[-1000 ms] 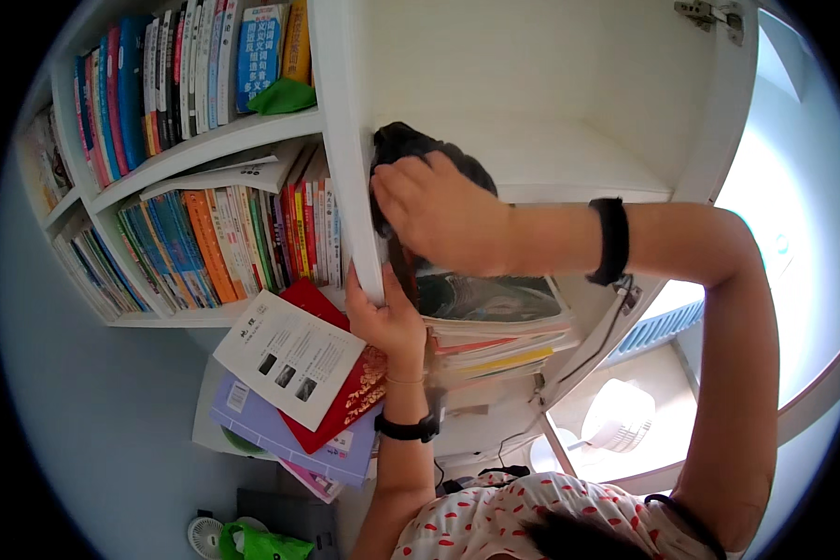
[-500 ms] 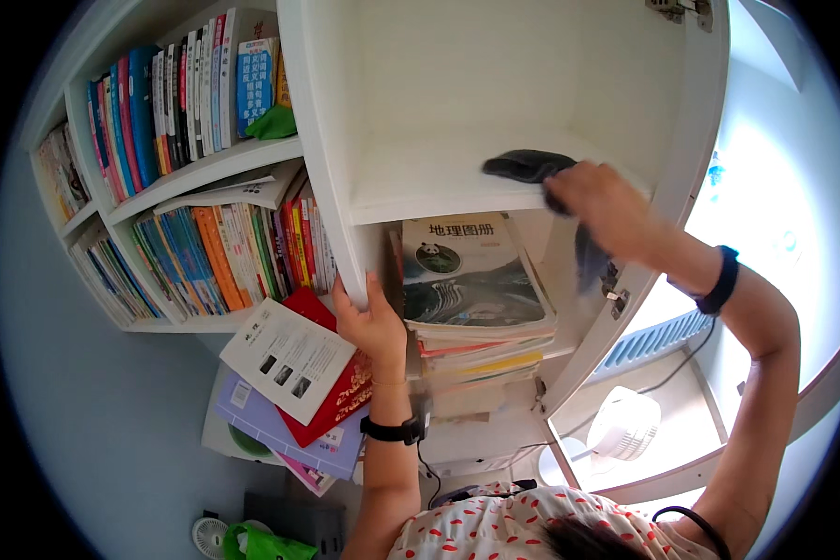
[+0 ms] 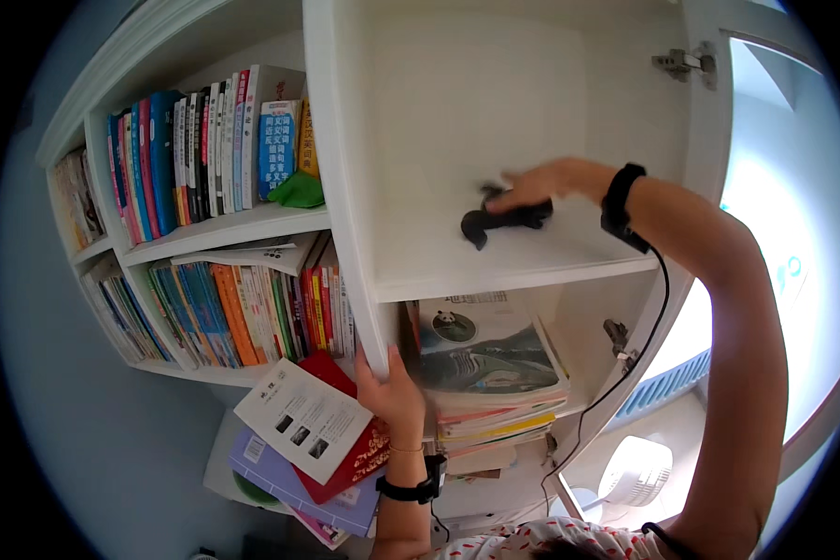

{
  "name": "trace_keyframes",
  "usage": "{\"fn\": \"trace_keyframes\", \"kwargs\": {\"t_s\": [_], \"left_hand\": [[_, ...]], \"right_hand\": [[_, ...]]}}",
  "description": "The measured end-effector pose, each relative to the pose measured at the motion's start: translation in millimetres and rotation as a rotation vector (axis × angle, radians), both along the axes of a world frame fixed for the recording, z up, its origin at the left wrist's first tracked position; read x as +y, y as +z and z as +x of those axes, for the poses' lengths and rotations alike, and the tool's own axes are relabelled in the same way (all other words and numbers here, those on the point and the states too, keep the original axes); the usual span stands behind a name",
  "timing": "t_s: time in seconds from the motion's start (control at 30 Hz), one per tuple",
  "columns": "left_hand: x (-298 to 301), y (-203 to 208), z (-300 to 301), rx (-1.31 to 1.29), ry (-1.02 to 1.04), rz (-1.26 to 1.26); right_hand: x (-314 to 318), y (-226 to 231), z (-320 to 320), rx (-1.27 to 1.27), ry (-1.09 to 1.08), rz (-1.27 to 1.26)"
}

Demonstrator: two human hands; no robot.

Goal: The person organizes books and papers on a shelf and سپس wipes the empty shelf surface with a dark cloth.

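My left hand is closed round the lower part of a white upright panel at the cabinet's front edge. Across the cabinet, my right hand is inside the upper compartment, with a crumpled dark cloth under its fingers. The cloth lies against the white shelf board, one end bent downward. Motion blurs the fingertips, and part of the cloth is hidden under them. Below that shelf stands a stack of books and magazines, topped by a cover with a panda picture.
Bookshelves on the left hold upright books and a green cloth. Under my left hand's side are a white booklet, a red folder and a purple book. An open cabinet door and a white fan are on the right.
My right hand has carried the dark cloth left and deeper into the upper compartment. The whole view has shifted, so the shelves sit lower. My left hand keeps its hold on the panel.
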State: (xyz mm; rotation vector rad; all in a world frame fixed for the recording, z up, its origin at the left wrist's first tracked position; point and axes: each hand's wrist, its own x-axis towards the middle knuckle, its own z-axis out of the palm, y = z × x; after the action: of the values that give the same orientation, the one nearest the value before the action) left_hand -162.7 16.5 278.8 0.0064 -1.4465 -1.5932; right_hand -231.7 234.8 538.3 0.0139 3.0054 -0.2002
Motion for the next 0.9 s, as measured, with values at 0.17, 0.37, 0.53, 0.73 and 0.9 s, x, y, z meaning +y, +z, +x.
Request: {"fn": "trace_keyframes", "kwargs": {"t_s": [0.17, 0.37, 0.53, 0.73, 0.9], "left_hand": [[8, -6, -1, -0.043, 0.002, -0.026], [8, -8, -1, -0.044, 0.086, -0.059], [6, -12, -2, -0.032, 0.064, -0.055], [10, -9, -4, -0.055, 0.074, -0.073], [12, -10, -6, -0.02, 0.109, -0.103]], "right_hand": [[4, -20, -45, -0.234, 0.012, 0.065], [-38, -38, -94, -0.072, 0.231, 0.039], [-92, -38, -107, -0.004, 0.268, -0.054], [-103, -34, -97, -0.037, 0.511, -0.127], [-109, -41, -21, -0.003, 0.648, -0.038]]}}
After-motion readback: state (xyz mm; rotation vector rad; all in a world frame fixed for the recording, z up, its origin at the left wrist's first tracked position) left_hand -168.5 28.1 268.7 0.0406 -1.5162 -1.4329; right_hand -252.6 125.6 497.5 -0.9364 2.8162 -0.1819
